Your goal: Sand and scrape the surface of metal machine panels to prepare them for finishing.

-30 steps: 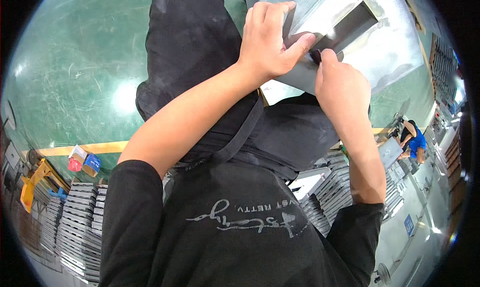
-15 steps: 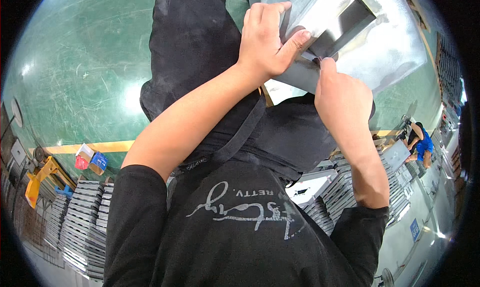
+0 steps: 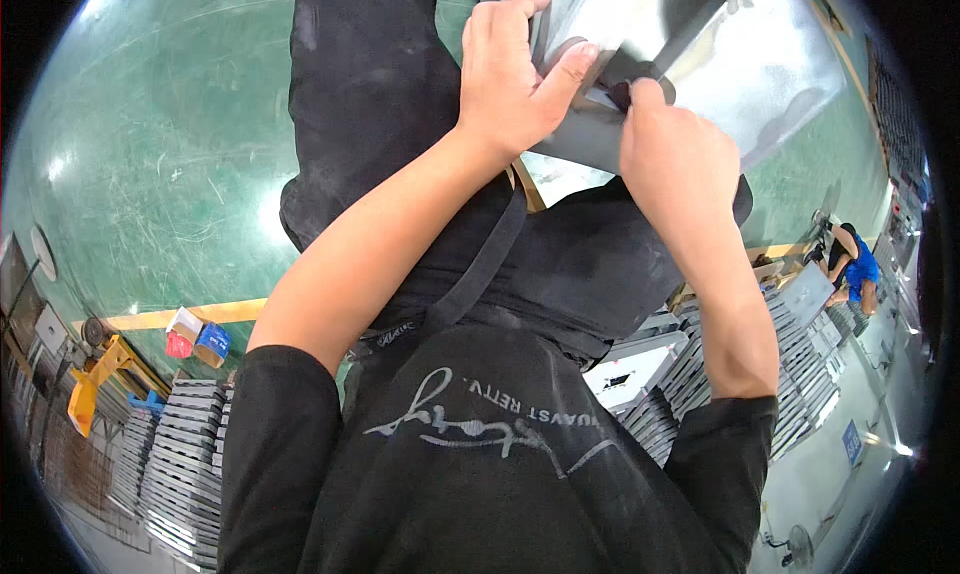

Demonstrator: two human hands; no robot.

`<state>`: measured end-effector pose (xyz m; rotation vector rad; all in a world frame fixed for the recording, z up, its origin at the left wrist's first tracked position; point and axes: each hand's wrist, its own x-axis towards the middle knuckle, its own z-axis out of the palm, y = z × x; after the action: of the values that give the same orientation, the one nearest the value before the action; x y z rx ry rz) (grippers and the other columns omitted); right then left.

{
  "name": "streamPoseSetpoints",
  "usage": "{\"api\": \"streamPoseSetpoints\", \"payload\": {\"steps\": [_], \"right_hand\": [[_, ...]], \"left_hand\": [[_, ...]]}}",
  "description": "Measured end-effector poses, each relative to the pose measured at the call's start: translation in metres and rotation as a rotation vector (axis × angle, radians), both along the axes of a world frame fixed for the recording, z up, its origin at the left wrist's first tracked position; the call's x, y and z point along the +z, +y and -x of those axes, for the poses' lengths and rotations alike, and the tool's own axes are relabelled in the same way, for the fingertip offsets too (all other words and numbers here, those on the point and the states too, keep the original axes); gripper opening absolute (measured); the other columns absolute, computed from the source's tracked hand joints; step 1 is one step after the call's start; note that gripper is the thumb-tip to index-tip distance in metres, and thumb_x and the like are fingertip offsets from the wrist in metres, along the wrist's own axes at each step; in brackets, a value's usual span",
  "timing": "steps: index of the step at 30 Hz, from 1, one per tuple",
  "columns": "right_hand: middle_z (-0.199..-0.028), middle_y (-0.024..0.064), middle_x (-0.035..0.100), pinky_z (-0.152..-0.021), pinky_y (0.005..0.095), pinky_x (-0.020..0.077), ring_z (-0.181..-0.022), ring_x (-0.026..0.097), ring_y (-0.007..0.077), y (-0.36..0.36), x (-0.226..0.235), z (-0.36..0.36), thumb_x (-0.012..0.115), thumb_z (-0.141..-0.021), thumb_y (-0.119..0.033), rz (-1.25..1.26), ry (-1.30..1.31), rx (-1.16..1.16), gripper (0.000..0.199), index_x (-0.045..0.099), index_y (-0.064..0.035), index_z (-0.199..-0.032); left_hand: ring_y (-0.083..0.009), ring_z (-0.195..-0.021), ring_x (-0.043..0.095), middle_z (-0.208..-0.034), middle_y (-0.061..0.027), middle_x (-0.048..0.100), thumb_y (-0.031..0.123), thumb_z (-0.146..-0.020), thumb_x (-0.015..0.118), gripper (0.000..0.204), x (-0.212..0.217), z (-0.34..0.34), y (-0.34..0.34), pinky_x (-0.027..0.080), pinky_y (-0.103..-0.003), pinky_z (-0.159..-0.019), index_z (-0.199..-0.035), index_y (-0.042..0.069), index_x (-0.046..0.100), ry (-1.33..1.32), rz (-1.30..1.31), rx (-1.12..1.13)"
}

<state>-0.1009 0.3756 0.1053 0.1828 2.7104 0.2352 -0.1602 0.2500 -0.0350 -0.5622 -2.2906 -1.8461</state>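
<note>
My left hand (image 3: 515,79) grips the near edge of a grey sheet-metal panel (image 3: 760,64) with a rectangular cut-out, thumb laid over the edge. Right beside it my right hand (image 3: 675,154) pinches the same edge with its fingertips, close to the cut-out. The panel rests over my lap, above my black trousers. What lies between the fingers of my right hand is hidden.
Green floor (image 3: 150,174) spreads to the left. Stacks of grey metal parts (image 3: 180,464) stand at lower left, more stacks (image 3: 800,364) at right. A yellow pallet jack (image 3: 95,379), small red and blue boxes (image 3: 195,336), and a person in blue (image 3: 858,264) are nearby.
Both hands and the panel have shifted slightly up and right in the picture; my left thumb now presses further over the panel's edge. The hold itself is unchanged.
</note>
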Motion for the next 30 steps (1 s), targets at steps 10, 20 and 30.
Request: {"api": "streamPoseSetpoints", "payload": {"steps": [10, 20, 30], "right_hand": [[-0.063, 0.0131, 0.067, -0.056, 0.0457, 0.0543, -0.062, 0.070, 0.0345, -0.001, -0.005, -0.006, 0.060, -0.085, -0.010, 0.022, 0.030, 0.114, 0.008, 0.057, -0.0073, -0.091], [-0.062, 0.0138, 0.067, -0.055, 0.0426, 0.0556, -0.063, 0.072, 0.0328, -0.008, -0.005, -0.006, 0.063, -0.079, -0.006, 0.050, 0.069, 0.101, 0.008, 0.055, -0.0066, -0.081], [-0.063, 0.0145, 0.066, -0.058, 0.0492, 0.0536, -0.062, 0.069, 0.0365, -0.005, -0.002, -0.010, 0.057, -0.089, -0.012, 0.077, -0.014, 0.077, 0.012, 0.059, -0.0093, -0.100]], "left_hand": [[-0.0361, -0.100, 0.054, -0.107, -0.0190, 0.057, 0.038, -0.086, 0.074, 0.055, -0.006, 0.000, -0.002, 0.042, -0.045, -0.091, -0.120, -0.003, 0.058, 0.017, -0.014, -0.017], [-0.0361, -0.101, 0.054, -0.107, -0.0195, 0.056, 0.035, -0.087, 0.073, 0.054, -0.010, -0.002, -0.004, 0.042, -0.045, -0.091, -0.121, -0.004, 0.056, -0.038, 0.014, -0.034], [-0.0367, -0.101, 0.054, -0.107, -0.0200, 0.057, 0.036, -0.085, 0.075, 0.057, -0.009, -0.001, -0.006, 0.043, -0.045, -0.092, -0.122, -0.004, 0.056, -0.035, 0.025, -0.048]]}}
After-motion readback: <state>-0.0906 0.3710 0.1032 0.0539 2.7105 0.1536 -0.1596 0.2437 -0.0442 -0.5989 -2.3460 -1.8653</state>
